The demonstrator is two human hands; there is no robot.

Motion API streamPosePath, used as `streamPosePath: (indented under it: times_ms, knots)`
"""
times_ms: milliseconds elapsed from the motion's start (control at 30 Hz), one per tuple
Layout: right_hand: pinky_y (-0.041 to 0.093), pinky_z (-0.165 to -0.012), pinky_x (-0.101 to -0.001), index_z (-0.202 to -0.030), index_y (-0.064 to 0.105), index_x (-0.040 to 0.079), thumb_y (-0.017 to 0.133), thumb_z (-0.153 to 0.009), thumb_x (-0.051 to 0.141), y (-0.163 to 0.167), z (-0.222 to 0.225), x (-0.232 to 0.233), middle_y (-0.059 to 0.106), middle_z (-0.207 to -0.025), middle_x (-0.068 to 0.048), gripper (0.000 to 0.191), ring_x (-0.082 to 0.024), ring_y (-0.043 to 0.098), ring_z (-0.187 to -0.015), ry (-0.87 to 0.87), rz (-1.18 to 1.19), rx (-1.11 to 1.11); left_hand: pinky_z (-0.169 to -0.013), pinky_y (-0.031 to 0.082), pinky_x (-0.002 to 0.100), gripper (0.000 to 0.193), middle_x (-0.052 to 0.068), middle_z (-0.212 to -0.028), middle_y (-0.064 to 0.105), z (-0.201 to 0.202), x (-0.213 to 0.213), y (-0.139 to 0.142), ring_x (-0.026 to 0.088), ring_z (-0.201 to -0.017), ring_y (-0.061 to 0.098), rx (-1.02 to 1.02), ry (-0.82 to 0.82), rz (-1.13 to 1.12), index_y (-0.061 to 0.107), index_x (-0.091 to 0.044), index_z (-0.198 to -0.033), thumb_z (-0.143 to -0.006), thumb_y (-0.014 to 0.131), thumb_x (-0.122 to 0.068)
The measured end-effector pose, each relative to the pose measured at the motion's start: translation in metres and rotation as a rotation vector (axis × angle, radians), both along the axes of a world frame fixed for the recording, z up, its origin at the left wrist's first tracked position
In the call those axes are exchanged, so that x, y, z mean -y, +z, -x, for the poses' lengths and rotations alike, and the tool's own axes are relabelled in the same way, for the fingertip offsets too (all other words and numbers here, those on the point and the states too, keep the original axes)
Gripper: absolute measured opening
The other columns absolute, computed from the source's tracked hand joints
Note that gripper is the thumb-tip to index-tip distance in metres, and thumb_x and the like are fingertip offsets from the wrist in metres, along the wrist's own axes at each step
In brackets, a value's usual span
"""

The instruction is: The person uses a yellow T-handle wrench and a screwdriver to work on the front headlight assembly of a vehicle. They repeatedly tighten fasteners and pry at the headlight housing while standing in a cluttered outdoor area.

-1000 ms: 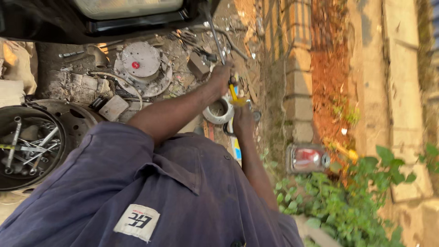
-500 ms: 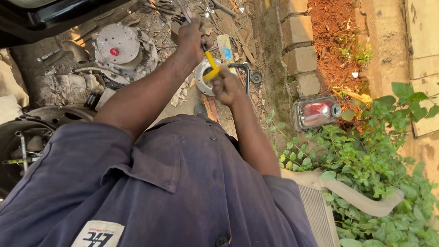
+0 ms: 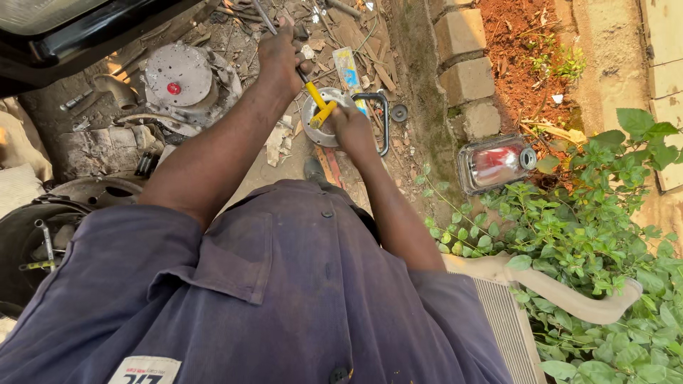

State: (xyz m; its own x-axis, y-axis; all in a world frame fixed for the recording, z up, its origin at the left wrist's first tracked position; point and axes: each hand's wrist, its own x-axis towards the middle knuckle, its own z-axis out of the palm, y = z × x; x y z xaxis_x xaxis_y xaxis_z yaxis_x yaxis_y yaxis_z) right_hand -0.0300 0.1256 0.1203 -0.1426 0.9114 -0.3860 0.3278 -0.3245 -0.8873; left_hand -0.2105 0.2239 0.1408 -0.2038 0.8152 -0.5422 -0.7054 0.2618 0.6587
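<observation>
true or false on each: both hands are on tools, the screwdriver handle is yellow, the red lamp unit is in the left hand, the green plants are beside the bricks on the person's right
1. Both hands hold or touch tools: true. The left hand grips a thin metal rod and the right hand holds the screwdriver.
2. The screwdriver handle is yellow: true.
3. The red lamp unit is in the left hand: false. It lies on the ground beside the bricks, touched by neither hand.
4. The green plants are on the person's right: true.
5. The round metal part is up on the bricks: false. It lies on the ground under the right hand.

tool tip: hidden under left hand (image 3: 281,60) | metal disc (image 3: 324,121): partly covered by right hand (image 3: 348,124) | upper-left dark panel (image 3: 85,28): cut off
</observation>
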Motion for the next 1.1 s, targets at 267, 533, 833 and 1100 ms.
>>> streamPosePath:
  times_ms: [267, 533, 833, 1100]
  knots:
    - [0.059, -0.077, -0.0461, -0.114, 0.070, 0.002, 0.044, -0.110, 0.041, 0.005, 0.005, 0.019, 0.077, -0.097, -0.018, 0.046, -0.034, 0.072, -0.084, 0.033, -0.051, 0.009, -0.041, 0.032, 0.029, 0.023, 0.000, -0.068, 0.045, 0.003, -0.017, -0.003, 0.011, -0.050, 0.035, 0.121, 0.050, -0.080, 0.054, -0.009, -0.093, -0.104, 0.059, -0.028]
    - [0.055, -0.076, -0.0482, -0.129, 0.061, -0.009, 0.053, -0.112, 0.043, -0.016, -0.011, 0.006, 0.072, -0.105, -0.028, 0.056, -0.038, 0.070, -0.090, 0.029, -0.469, -0.001, -0.036, 0.033, 0.031, 0.014, 0.000, -0.059, 0.041, -0.001, -0.032, 0.003, 0.013, -0.042, 0.035, -0.086, 0.080, 0.133, 0.058, -0.011, -0.086, -0.091, 0.064, -0.021]
    - [0.054, -0.086, -0.0530, -0.142, 0.043, -0.006, 0.058, -0.098, 0.030, 0.011, -0.007, 0.002, 0.068, -0.112, -0.030, 0.058, -0.042, 0.067, -0.101, 0.130, -0.503, 0.471, -0.039, 0.030, 0.030, 0.028, -0.003, -0.063, 0.043, -0.006, -0.031, 0.016, 0.010, -0.046, 0.032, 0.019, 0.085, 0.056, 0.062, -0.007, -0.091, -0.104, 0.056, -0.031]
    - [0.056, -0.075, -0.0452, -0.123, 0.060, -0.007, 0.051, -0.101, 0.046, 0.002, 0.005, -0.025, 0.072, -0.099, -0.022, 0.058, -0.034, 0.069, -0.084, -0.002, 0.631, -0.616, -0.040, 0.028, 0.029, 0.022, -0.001, -0.065, 0.044, 0.000, -0.039, 0.005, 0.011, -0.049, 0.032, 0.046, 0.095, 0.064, 0.056, -0.008, -0.090, -0.104, 0.054, -0.025]
